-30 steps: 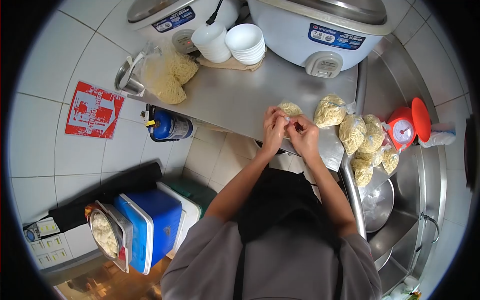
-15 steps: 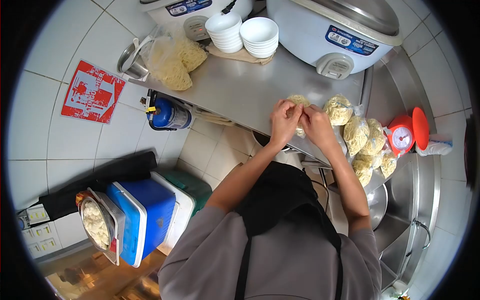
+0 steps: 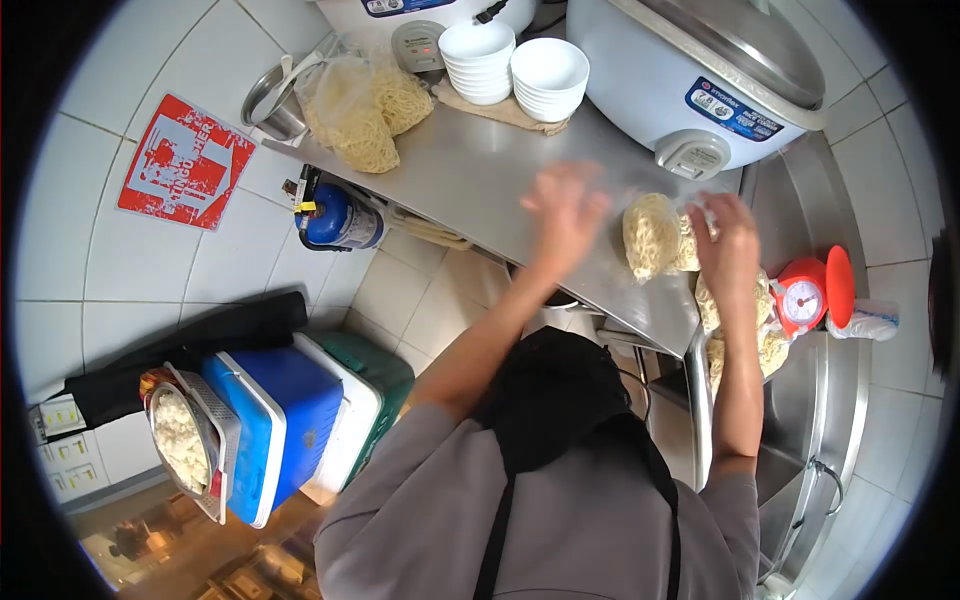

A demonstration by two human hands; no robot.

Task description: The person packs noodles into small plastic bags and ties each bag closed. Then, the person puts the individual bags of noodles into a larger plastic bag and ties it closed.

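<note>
A clear plastic bag of pale yellow noodles (image 3: 650, 237) is at the steel counter's right part, between my hands. My right hand (image 3: 730, 243) is just right of it, fingers curled at the bag's plastic top; the exact grip is partly hidden. My left hand (image 3: 566, 215) is raised over the counter left of the bag, blurred, with fingers apart and nothing visible in them. More noodle bags (image 3: 770, 352) are clustered under and beside my right forearm, partly covered by it.
A red kitchen scale (image 3: 803, 300) stands right of the bags, by the steel sink (image 3: 790, 500). Stacked white bowls (image 3: 548, 80), a large rice cooker (image 3: 690, 90) and a big bag of noodles (image 3: 355, 115) are on the counter (image 3: 480, 165). A blue cooler (image 3: 285, 420) is at lower left.
My hands, together at the noodle bag before, have parted: the left moved left and up, the right moved right. The bag has shifted right towards the others. The camera view has shifted slightly.
</note>
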